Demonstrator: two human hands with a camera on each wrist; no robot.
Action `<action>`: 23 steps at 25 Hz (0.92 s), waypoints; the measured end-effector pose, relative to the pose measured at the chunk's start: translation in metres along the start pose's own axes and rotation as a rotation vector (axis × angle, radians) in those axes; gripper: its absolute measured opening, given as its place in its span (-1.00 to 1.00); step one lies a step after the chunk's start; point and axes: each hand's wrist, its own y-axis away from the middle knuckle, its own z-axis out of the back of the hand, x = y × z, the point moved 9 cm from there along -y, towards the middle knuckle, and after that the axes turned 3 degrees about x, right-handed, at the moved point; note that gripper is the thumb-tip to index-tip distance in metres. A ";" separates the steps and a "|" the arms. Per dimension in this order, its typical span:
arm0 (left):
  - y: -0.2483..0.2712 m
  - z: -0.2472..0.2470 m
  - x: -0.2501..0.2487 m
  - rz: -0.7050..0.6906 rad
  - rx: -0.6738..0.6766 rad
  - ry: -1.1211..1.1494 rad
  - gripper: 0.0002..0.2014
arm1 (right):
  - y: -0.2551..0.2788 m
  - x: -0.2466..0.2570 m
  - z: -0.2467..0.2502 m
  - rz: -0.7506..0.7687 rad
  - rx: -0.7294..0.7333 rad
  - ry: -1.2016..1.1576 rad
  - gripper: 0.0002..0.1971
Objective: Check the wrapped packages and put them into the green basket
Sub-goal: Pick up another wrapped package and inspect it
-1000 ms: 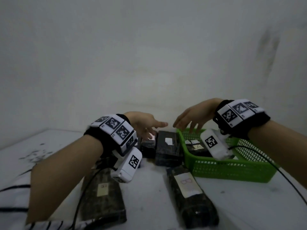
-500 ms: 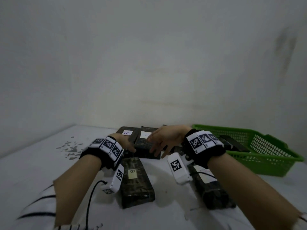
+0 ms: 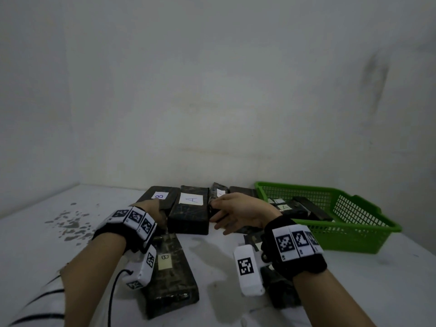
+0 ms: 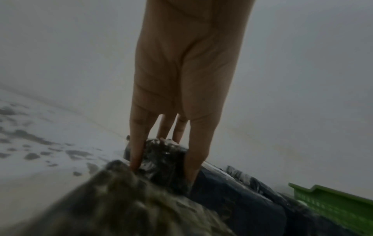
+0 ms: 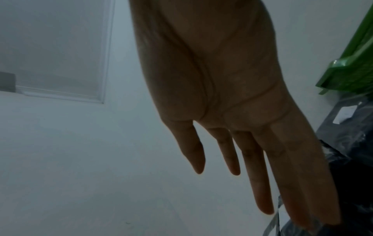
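Several dark wrapped packages lie on the white table [image 3: 212,263]. One labelled A [image 3: 190,210] lies between my hands. My left hand [image 3: 157,212] is at its left edge, and in the left wrist view the straight fingers [image 4: 164,132] point down onto dark wrapping [image 4: 165,161]. My right hand [image 3: 224,215] reaches in from the right, fingers straight, their tips against the package's right edge; the right wrist view shows those fingers [image 5: 260,183] touching plastic wrap [image 5: 347,183]. The green basket [image 3: 330,192] stands at the right with packages inside, one labelled A [image 3: 285,207].
A package labelled B [image 3: 161,196] lies at the back left and another B package [image 3: 168,272] lies below my left wrist. A further package [image 3: 280,289] lies under my right wrist. A wall runs close behind the packages. Grey flecks [image 3: 70,223] mark the table's left.
Both hands have come down from above the basket's near corner to the two sides of the package labelled A. The view has tilted up and back.
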 end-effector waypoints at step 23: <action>0.137 0.065 -0.190 -0.696 -0.247 0.909 -0.55 | 0.043 -0.004 0.079 0.143 -0.328 -0.416 -0.32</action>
